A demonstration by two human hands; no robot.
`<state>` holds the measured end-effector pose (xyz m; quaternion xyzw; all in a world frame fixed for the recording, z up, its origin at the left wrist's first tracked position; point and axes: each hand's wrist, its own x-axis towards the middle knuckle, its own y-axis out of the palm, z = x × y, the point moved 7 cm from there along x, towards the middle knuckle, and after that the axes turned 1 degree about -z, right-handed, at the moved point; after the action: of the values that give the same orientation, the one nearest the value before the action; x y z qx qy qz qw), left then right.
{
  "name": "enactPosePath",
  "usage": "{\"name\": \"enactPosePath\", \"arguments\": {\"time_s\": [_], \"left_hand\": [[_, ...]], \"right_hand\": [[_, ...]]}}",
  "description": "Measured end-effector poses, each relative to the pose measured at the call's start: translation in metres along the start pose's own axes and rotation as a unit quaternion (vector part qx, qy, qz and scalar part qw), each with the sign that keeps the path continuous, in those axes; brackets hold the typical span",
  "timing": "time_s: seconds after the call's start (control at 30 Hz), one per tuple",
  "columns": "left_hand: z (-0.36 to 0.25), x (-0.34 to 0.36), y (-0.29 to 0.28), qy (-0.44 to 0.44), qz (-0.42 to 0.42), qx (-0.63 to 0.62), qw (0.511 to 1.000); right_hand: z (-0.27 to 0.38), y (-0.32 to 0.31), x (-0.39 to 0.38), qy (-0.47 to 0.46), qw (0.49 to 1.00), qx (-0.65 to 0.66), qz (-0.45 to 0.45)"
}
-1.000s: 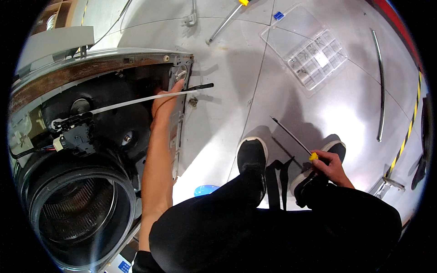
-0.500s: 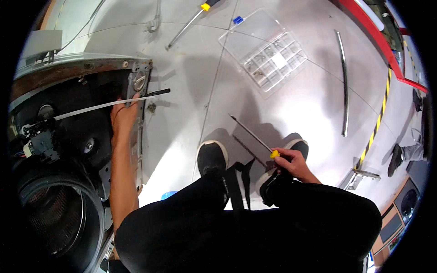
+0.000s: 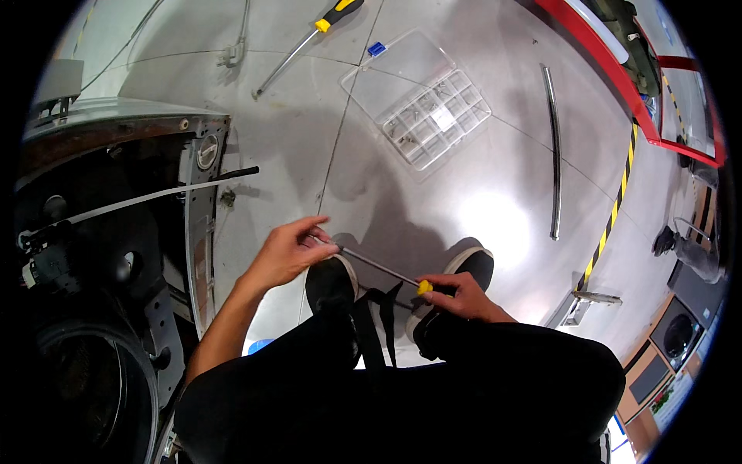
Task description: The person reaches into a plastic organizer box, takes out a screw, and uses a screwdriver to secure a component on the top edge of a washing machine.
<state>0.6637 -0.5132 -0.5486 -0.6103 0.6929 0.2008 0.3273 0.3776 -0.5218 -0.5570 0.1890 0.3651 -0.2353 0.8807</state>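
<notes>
In front of my shoes I hold a long screwdriver (image 3: 380,267) with a yellow-collared handle. My right hand (image 3: 462,296) is closed round its handle. My left hand (image 3: 292,251) is at the other end, thumb and fingers pinched at the tip of the shaft; whether a small part sits between them is hidden. To the left stands a washing machine (image 3: 209,224) with its front off, the drum (image 3: 81,379) and dark inside showing. A thin pale strip with a black end (image 3: 154,199) sticks out of it across the side frame.
A clear compartment box (image 3: 437,120) with small metal parts lies lid-up on the floor. A second screwdriver (image 3: 294,54) lies beyond it to the left. On the right are a dark rod (image 3: 554,155), striped floor tape (image 3: 618,201) and a red frame (image 3: 595,62).
My left hand has come out of the washing machine's side frame and over to the screwdriver tip. My right hand still grips the handle. The view has shifted slightly.
</notes>
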Motion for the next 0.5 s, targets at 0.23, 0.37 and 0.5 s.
{"name": "enactPosePath", "arguments": {"time_s": [0.23,0.37,0.5], "left_hand": [[0.0,0.008,0.025,-0.029,0.111,-0.037,0.993],[0.01,0.005,0.022,-0.045,0.136,-0.073,0.987],[0.014,0.006,0.022,-0.087,0.151,-0.163,0.971]], "right_hand": [[0.0,0.001,-0.001,-0.052,0.999,-0.003,-0.003],[0.001,0.0,0.001,-0.041,0.999,-0.018,-0.003],[0.005,-0.003,0.002,-0.072,0.997,-0.023,-0.02]]}}
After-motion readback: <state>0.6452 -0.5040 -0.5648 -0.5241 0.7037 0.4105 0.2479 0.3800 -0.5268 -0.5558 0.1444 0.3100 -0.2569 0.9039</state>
